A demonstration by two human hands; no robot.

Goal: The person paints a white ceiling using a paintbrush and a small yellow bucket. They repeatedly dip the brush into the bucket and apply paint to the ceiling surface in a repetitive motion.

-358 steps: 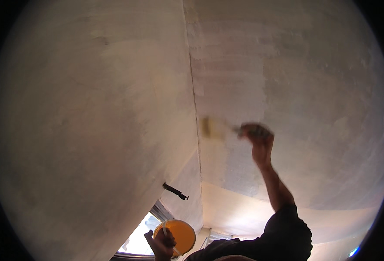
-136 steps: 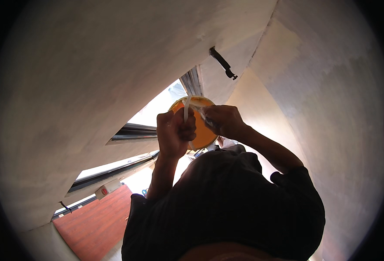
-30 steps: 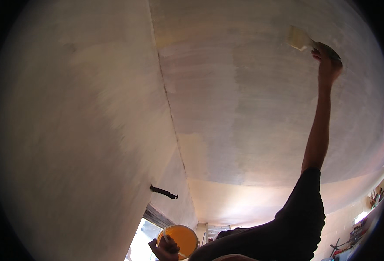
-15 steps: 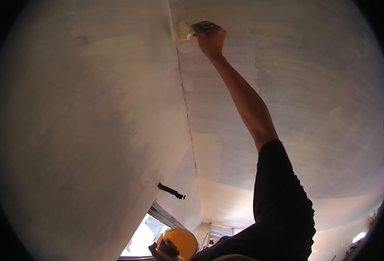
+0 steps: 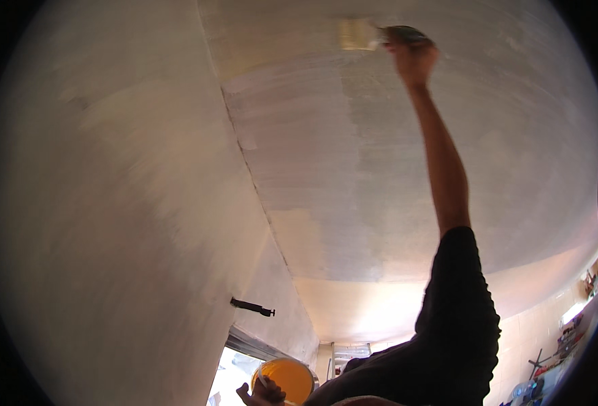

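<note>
The left hand (image 5: 265, 391) is curled round the bucket's white handle, the orange bucket (image 5: 295, 380) just right of it. Raised well above, the right hand (image 5: 417, 59) grasps a brush (image 5: 358, 34), its blurred bristles left of the fingers, over pale plaster (image 5: 407, 169). Beyond the left hand are a window (image 5: 234, 367) and, higher, a black bracket (image 5: 252, 308).

From afar, I see my right arm (image 5: 441, 162) raised high, right hand (image 5: 416, 57) gripping; lower, my left hand (image 5: 263, 392) shows curled fingers (image 5: 274, 392), 1 thumb (image 5: 243, 390) jutting outward.
</note>
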